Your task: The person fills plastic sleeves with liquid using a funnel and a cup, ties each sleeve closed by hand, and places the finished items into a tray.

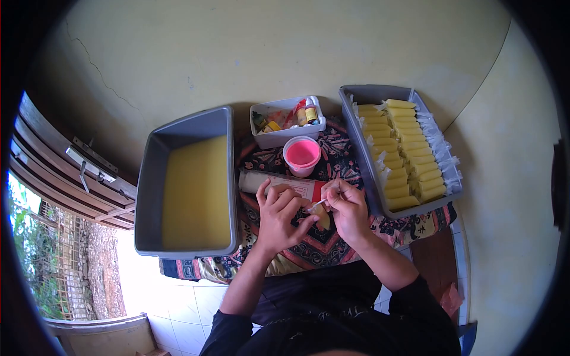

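In the head view, my right hand [349, 210] is closed in a pinch on the thin whitish twisted end of a small plastic bag [322, 221]. Yellow filling shows in the bag, which hangs between my hands above the patterned cloth. My left hand [278, 216] is beside the bag's neck, its thumb and fingers apart; whether a fingertip touches the plastic cannot be made out. Behind my hands lies a white and red plastic packet [279, 185], partly covered by my left fingers. A pink cup [303, 155] stands just beyond it.
At left is a grey tub [142, 202] of yellow liquid. Another grey tub [373, 178] at right holds rows of filled yellow bags [409, 148]. A white box [278, 141] with small bottles stands at the back. Patterned cloth [332, 252] covers the table.
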A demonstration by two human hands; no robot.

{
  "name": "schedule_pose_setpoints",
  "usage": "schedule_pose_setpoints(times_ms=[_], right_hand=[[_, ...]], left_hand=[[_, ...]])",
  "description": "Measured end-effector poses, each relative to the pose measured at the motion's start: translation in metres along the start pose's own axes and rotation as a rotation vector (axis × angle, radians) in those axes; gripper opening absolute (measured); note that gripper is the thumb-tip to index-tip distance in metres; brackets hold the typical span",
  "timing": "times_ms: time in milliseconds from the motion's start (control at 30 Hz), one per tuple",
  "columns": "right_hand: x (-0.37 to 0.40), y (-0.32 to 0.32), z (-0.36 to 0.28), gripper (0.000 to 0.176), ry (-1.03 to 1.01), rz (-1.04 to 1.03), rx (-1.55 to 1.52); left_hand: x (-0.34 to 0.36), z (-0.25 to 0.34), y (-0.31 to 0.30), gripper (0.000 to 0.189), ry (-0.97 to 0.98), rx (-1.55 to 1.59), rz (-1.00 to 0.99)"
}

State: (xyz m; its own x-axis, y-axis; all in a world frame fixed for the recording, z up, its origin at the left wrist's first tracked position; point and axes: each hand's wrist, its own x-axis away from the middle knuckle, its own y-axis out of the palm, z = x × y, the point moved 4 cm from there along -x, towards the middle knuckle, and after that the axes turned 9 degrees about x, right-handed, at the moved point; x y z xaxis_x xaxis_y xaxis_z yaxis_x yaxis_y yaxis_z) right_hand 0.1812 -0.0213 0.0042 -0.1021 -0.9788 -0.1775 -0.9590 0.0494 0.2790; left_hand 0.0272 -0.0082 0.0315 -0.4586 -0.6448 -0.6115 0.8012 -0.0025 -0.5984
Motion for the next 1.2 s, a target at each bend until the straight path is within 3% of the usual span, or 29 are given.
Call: schedule_pose_setpoints(times_ms=[267,900,1100,1200], right_hand=[[-0.004,0.002,-0.003,0.015,-0.078,-0.187,0.234],[-0.001,-0.009,0.005,0.011,-0.092,-0.163,0.385],[0.001,-0.012,0.009,0.012,-0.047,-0.203,0.492],[0.005,-0.014,0.017,0.012,0.030,-0.235,0.361]], left_hand=[[-0.005,-0.015,-0.004,0.034,-0.033,0.091,-0.013],[-0.005,-0.015,-0.006,0.039,0.054,-0.096,-0.052],[0.009,-0.031,0.018,0.029,-0.013,0.113,-0.005],[0.016,-0.037,0.030,0.023,-0.102,0.297,0.042]])
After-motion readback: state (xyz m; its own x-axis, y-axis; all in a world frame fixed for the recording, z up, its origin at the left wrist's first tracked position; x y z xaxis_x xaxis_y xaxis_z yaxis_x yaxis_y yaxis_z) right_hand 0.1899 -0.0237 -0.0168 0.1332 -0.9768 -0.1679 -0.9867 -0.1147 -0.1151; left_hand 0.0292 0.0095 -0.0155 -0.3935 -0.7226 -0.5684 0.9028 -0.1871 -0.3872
